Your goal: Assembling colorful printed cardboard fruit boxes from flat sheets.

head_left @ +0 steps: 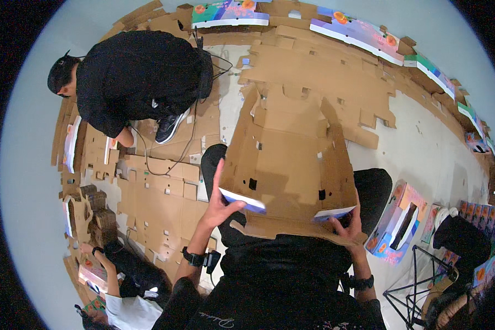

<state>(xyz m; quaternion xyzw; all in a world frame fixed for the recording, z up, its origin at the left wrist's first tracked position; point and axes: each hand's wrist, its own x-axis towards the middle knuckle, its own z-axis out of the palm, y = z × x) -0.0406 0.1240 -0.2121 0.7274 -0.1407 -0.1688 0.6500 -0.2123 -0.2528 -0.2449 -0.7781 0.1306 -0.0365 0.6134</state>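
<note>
A partly folded cardboard box (289, 165) rests across my lap, its brown inner side up and its side walls raised. My left hand (223, 206) grips its near left corner, thumb over a white and purple end flap (243, 201). At the near right corner, my right hand (348, 224) holds the wall, with its thumb by a second small flap (334, 213). Both flaps are bent inward and stand apart from each other. Between them the near edge of the cardboard hangs toward my body. The outer side of the box is mostly hidden.
Flattened cardboard sheets (313, 66) cover much of the floor. A person in black (143, 77) bends over at the left, near a black cable (173, 171). Another person (132, 311) works at lower left. A printed carton (399, 223) and a folding stool (418, 280) stand at right.
</note>
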